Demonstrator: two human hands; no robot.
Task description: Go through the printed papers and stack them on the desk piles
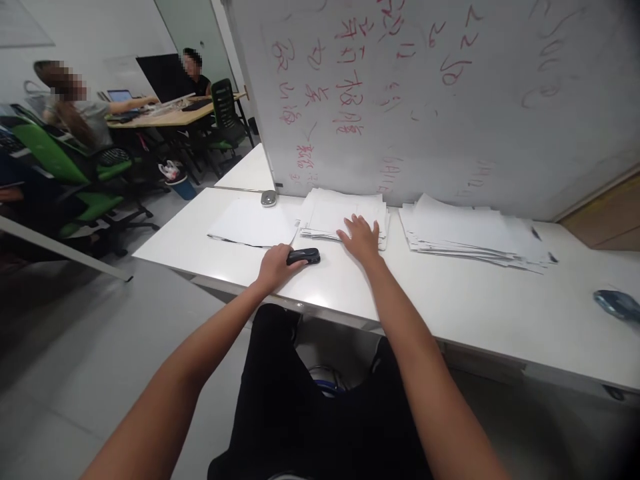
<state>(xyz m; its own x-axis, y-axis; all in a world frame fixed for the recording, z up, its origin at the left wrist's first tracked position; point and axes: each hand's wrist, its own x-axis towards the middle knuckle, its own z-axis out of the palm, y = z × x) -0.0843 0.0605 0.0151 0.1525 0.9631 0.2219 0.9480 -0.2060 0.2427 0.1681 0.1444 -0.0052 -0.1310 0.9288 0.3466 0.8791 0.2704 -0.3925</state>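
Note:
My left hand (276, 267) is closed around a black stapler (305, 256), which rests low over the white desk near its front edge. My right hand (362, 239) lies with fingers spread on the middle stack of white paper (345, 208). Left of that stack is a thinner set of white sheets (255, 223) with a dark line along its lower edge. A wider, untidy stack of paper (460, 230) sits to the right, its sheets fanned out.
A grey mouse-like object (269, 198) stands behind the left sheets. A whiteboard (400, 100) with red writing rises behind the desk (430, 300). At far right lies a dark, shiny object (617, 305). Two people sit at another table (185, 118); a blue bin (184, 187) is on the floor.

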